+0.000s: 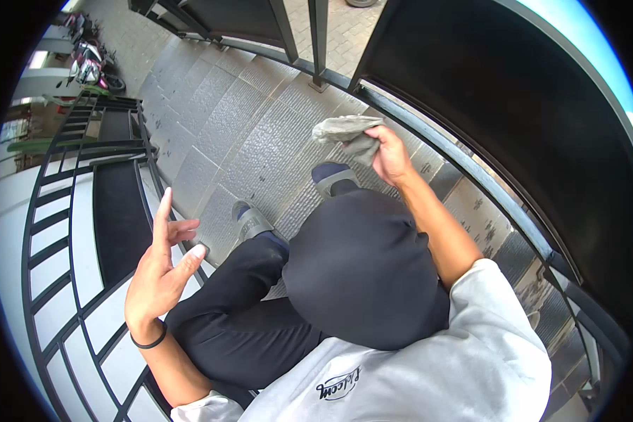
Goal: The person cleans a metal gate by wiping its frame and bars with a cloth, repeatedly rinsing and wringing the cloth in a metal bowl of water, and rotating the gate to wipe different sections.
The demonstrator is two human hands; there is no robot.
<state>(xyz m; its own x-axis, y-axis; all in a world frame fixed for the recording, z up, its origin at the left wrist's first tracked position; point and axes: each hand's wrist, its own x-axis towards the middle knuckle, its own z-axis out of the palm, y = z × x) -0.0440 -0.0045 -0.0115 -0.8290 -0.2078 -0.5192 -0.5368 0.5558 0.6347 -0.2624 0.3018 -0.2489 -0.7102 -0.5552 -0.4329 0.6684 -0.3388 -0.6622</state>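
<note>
My right hand (pixel 389 156) is closed round a crumpled grey cloth (pixel 350 133), whose loose end hangs out to the left of the fingers, above the tiled floor (pixel 228 116). My left hand (pixel 163 264) is raised at the left with its fingers apart and nothing in it. A black band (pixel 148 336) circles the left wrist. Behind the left hand stands a black metal gate with bars (pixel 53 218). Just right of the right hand runs the lower rail (pixel 464 158) of a large dark gate panel (pixel 499 105).
My bent knees in black trousers (pixel 362 271) are in front of me, with feet in grey sandals (pixel 254 224) on the tiles. More dark gate frame (pixel 318 42) crosses the top. Parked motorcycles (pixel 91 67) stand at the far upper left.
</note>
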